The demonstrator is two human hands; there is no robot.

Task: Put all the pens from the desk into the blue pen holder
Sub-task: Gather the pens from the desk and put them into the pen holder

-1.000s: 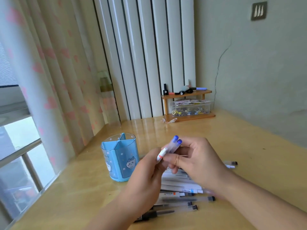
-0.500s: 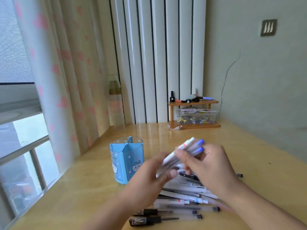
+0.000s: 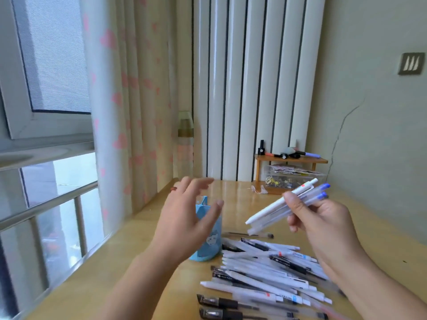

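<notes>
Head view: right hand (image 3: 323,218), right of centre, grips a small bundle of pens (image 3: 277,210), tips slanting down-left, blue caps up-right. Left hand (image 3: 184,225) is spread, fingers apart, holding nothing, hovering in front of the blue pen holder (image 3: 209,245) and covering most of it; whether it touches the holder is unclear. The holder stands on the desk (image 3: 138,262) at centre, just left of the pen pile (image 3: 265,276) lying lower centre-right.

Risks, as a guess: the bundle is pinched near one end, so a pen could slide out; the left hand blocks the holder's mouth and could knock it over; dividers inside could catch tips if all go in at once.

Around: wooden shelf (image 3: 291,160) with a clear box (image 3: 293,179) at the back right, curtain (image 3: 129,112) upper left. Neither is in the path.
</notes>
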